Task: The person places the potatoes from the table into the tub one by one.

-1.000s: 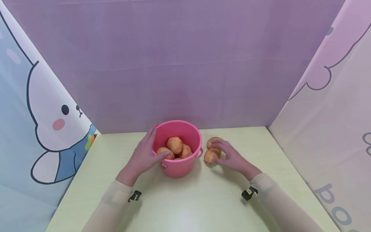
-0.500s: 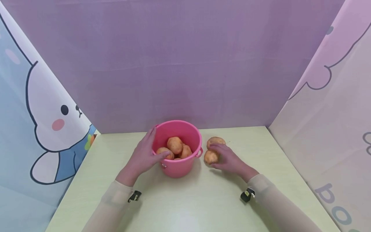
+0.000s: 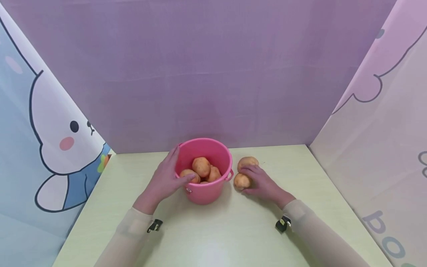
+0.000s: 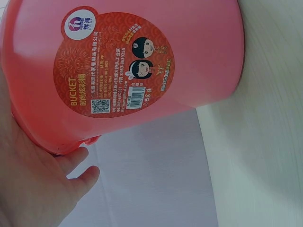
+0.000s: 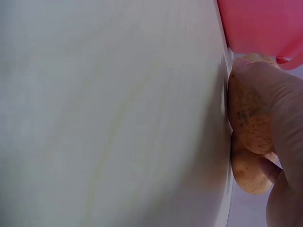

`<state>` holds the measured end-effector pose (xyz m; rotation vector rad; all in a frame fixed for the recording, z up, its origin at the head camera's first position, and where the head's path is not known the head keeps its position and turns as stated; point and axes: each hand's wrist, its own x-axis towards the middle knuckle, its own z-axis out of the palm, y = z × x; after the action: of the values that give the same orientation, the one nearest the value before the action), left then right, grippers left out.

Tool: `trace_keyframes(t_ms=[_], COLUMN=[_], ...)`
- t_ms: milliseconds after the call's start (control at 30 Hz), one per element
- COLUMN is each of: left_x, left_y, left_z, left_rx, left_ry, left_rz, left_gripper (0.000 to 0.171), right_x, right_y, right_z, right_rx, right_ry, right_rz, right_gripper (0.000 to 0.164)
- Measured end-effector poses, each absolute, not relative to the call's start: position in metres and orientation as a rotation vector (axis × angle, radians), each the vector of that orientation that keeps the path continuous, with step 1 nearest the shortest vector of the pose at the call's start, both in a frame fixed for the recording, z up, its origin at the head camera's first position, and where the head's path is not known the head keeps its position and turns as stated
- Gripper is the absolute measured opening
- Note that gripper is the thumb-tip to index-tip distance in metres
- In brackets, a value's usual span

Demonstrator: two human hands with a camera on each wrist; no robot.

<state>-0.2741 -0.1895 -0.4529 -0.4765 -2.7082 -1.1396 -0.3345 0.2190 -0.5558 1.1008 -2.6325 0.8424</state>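
A pink bucket (image 3: pixel 208 194) stands upright on the table, with several potatoes (image 3: pixel 201 167) inside. My left hand (image 3: pixel 163 180) holds its left rim, thumb over the front edge and fingers along the outer side. The left wrist view shows the bucket's red printed label (image 4: pixel 113 66) and the hand at the rim. Right of the bucket, two potatoes lie close together on the table. My right hand (image 3: pixel 265 185) grips the nearer potato (image 3: pixel 241 181), its thumb on the front side and fingers over the top. The farther potato (image 3: pixel 247 162) lies just behind those fingers.
The pale wooden table (image 3: pixel 213 237) ends at a purple cloth backdrop (image 3: pixel 213 74). Printed panels flank it, one with a cartoon rabbit (image 3: pixel 60 133) on the left. The bucket's small handle loop (image 3: pixel 230 175) sticks out toward the two potatoes.
My right hand has shifted slightly left and toward me, its fingers moving off the farther potato and closing around the nearer one. The left hand and bucket stay in place.
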Motion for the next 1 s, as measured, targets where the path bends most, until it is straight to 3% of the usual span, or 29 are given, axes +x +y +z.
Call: trace_keyframes(t_ms=[1000], left_x=[-0.2733], left_y=[-0.1884], left_z=[-0.4518], left_rx=[-0.436], left_ry=[-2.730], left_rz=[-1.160], left_gripper=[0.121], right_x=[-0.3307], right_y=[0.2207], right_z=[-0.5546], right_rx=[1.016], right_ry=[-2.735], right_rz=[0.964], right_gripper=[0.070])
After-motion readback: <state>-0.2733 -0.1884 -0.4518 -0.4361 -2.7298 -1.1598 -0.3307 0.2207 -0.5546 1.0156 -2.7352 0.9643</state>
